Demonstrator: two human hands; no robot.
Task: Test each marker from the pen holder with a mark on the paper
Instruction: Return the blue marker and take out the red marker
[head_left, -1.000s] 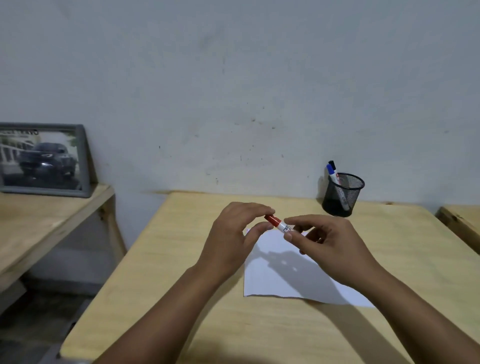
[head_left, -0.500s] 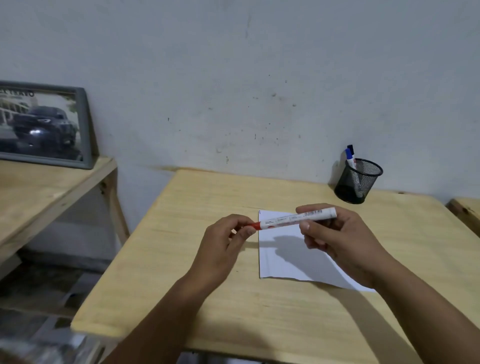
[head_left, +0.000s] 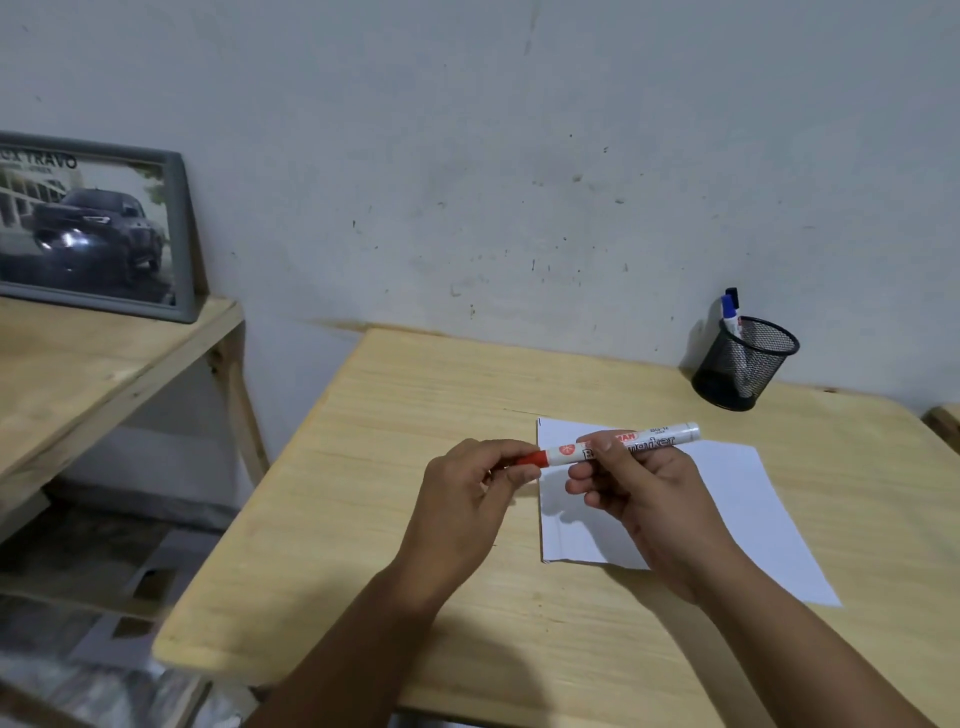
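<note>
Holding the red whiteboard marker (head_left: 623, 446) level above the paper's (head_left: 737, 519) left edge, the right hand (head_left: 639, 499) clamps its barrel while the left hand (head_left: 467, 493) pinches the red cap (head_left: 531, 459), probably to uncap it; two markers wait in the mesh pen holder (head_left: 743, 364) near the tabletop's (head_left: 415, 519) far right corner.

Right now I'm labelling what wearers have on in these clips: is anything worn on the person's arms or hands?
Nothing worn shows. The left hand and right hand are bare, with no gloves, rings or bracelets in view. Both forearms are bare up to the bottom edge of the picture: no sleeve or cuff, and no watch or strap at either wrist. Short fingernails show on a few fingers. Anything worn above the forearms is out of view.
</note>
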